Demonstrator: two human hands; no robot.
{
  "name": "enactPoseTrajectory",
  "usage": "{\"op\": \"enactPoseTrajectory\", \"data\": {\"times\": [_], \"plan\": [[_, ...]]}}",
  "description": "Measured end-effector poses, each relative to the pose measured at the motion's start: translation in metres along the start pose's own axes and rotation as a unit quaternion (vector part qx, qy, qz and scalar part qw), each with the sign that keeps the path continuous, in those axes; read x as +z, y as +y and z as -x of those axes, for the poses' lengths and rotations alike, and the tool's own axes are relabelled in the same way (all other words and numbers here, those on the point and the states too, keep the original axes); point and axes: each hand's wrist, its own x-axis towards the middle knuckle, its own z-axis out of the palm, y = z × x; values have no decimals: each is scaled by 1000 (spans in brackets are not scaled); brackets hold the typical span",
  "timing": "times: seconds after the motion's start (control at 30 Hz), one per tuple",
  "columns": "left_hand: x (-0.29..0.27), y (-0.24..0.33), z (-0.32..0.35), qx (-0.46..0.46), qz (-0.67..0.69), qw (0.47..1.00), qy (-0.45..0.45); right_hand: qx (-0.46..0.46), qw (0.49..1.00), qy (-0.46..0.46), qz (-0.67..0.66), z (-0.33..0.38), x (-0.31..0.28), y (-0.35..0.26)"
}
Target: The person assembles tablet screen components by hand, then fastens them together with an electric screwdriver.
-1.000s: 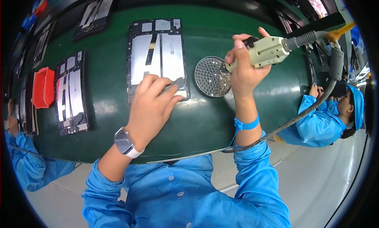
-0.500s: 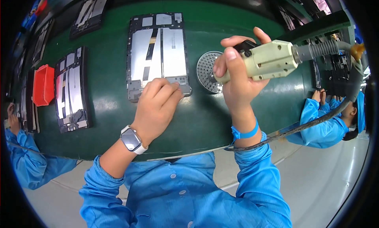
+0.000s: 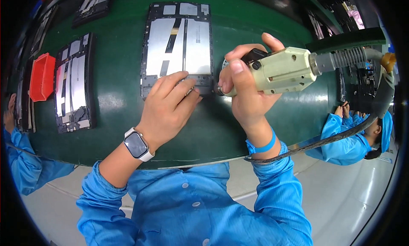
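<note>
An opened tablet [image 3: 199, 45] with a silver back plate and black frame lies flat in front of me. My left hand [image 3: 168, 103] rests over its lower edge, fingers bent and close together, with a small shiny bit between the fingertips that is too small to name. My right hand [image 3: 249, 90] wraps round a pale green electric screwdriver [image 3: 283, 69], tilted with its tip end toward the tablet's lower right corner. The tip itself is mostly hidden by my fingers. Behind that hand, a perforated round metal plate [image 3: 224, 64] is almost wholly covered.
Left of the tablet lie a second opened tablet [image 3: 76, 82] and a red plastic bin [image 3: 41, 77], with another tablet [image 3: 91, 7] farther back. A cable [image 3: 332, 137] runs from the screwdriver past my right wrist. People in blue sit at both sides of the green table [image 3: 119, 131].
My right hand has brought the screwdriver left, from over the round plate to the tablet's lower right corner. My left fingers have spread slightly over the lower edge. The whole view has shifted a little.
</note>
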Motion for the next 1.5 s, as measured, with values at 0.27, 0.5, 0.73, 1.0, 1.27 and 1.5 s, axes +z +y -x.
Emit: {"op": "enactPoseTrajectory", "data": {"times": [0.27,0.5,0.73,1.0,1.27,1.5], "plan": [[1,1,1,-3,3,1000,9,-18,998,-23,62,1,-3,2],[1,-2,5,1,5,1000,12,27,998,-7,57,-2,1,-5],[-1,-1,2,0,12,1000,9,-80,986,104,98,-60,-44,2],[-4,-2,-1,4,16,1000,-1,-68,982,124,127,-63,-58,26],[-5,-2,0,-4,29,1000,-9,-56,983,129,121,-50,-54,14],[-5,-1,-1,-4,28,1000,-11,-57,981,123,138,-49,-59,18]]}}
